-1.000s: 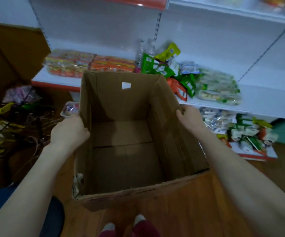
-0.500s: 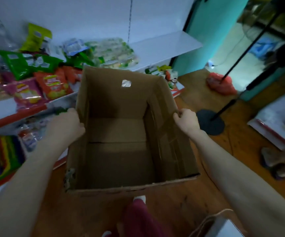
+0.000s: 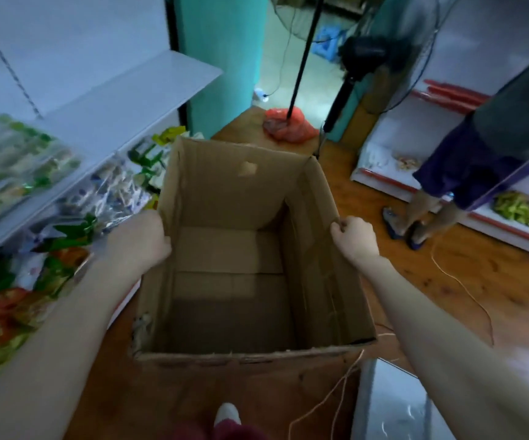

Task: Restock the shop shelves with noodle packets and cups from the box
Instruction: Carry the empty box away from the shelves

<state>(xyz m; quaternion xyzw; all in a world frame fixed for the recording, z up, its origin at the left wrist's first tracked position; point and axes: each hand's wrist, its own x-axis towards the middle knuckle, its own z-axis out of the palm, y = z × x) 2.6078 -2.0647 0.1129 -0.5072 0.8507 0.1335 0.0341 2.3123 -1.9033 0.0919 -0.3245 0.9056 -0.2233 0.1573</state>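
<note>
The cardboard box [image 3: 225, 192] is empty and held mid-aisle above the wooden floor [image 3: 415, 281]. The left hand [image 3: 142, 239] grasps its left rim, fingers mostly hidden by the wall. The right hand [image 3: 355, 239] has its fingers clenched on the right rim. Held only by its soft, frayed walls, the box could buckle or tip. It also hides the floor just ahead. A thin cord [image 3: 461, 282] trails to the right, near a standing person [image 3: 485, 144] and a fan stand [image 3: 341, 96], so a trip or bump seems likely.
</note>
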